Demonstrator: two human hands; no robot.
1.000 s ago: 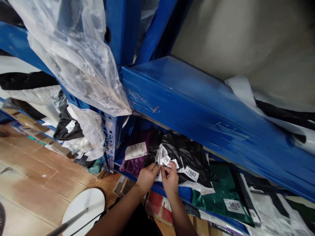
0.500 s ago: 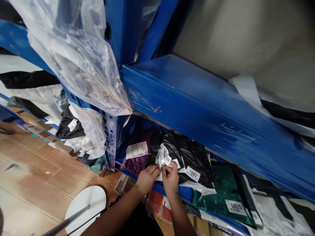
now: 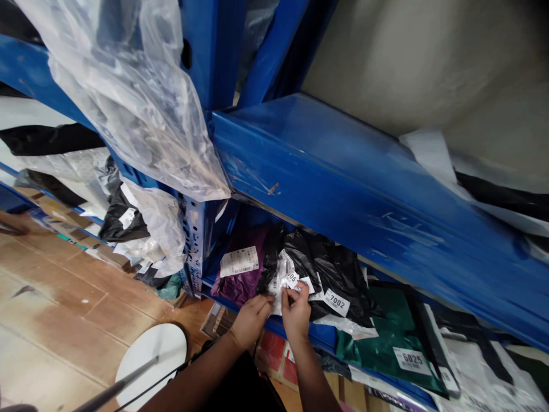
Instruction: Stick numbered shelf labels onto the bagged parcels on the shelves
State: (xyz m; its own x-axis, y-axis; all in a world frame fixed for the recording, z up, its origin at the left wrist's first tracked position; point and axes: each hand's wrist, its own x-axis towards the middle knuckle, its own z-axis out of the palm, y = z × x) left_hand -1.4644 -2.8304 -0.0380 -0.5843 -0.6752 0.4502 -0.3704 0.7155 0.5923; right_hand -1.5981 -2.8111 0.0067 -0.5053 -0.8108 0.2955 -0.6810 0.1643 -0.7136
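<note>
My left hand (image 3: 251,318) and my right hand (image 3: 297,312) meet at the front edge of a lower blue shelf (image 3: 326,339). Both pinch a small white numbered label (image 3: 291,280) stuck on a crumpled white-and-black plastic parcel (image 3: 281,274). Behind it lies a black plastic bag (image 3: 330,269) with a label reading 7002 (image 3: 337,302). A purple parcel (image 3: 238,277) with a white shipping label (image 3: 239,261) lies to the left of my hands.
A thick blue shelf beam (image 3: 364,200) runs overhead. Clear plastic bags (image 3: 128,97) hang at the upper left. A green parcel (image 3: 386,337) labelled 6025 lies to the right. A round white stool (image 3: 150,357) stands on the brown tiled floor (image 3: 55,309).
My hands stay at the same label, fingers shifting slightly on it. The view has drifted a little; nothing else moved.
</note>
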